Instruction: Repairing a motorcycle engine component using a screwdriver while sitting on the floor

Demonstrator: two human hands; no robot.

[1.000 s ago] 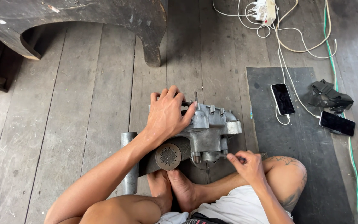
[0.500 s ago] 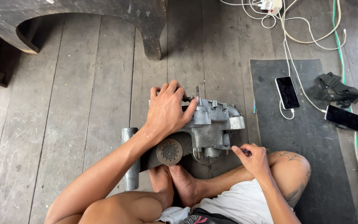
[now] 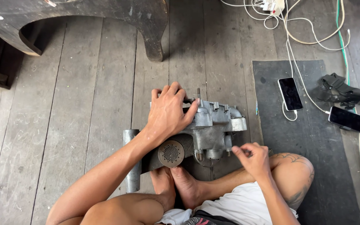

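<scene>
A grey cast-metal engine casing (image 3: 215, 125) stands on the wooden floor between my legs. My left hand (image 3: 169, 112) lies on top of its left part, fingers wrapped over the far edge, holding it steady. A round perforated metal part (image 3: 171, 153) sticks out at its near left side, above my feet. My right hand (image 3: 251, 158) is beside the casing's lower right corner, fingertips pinched together at its underside; whether a small part sits in them is too small to tell.
A metal tube (image 3: 132, 162) lies under my left forearm. A dark rubber mat (image 3: 313, 166) on the right carries two phones (image 3: 290, 93) (image 3: 347, 118) and a black pouch (image 3: 339, 89). Cables (image 3: 296, 37) run to a power strip at the top. A dark wooden furniture leg (image 3: 153, 29) stands behind.
My right hand has lifted from my knee area to the casing's lower right corner. The view has shifted slightly; my left hand stays on the casing.
</scene>
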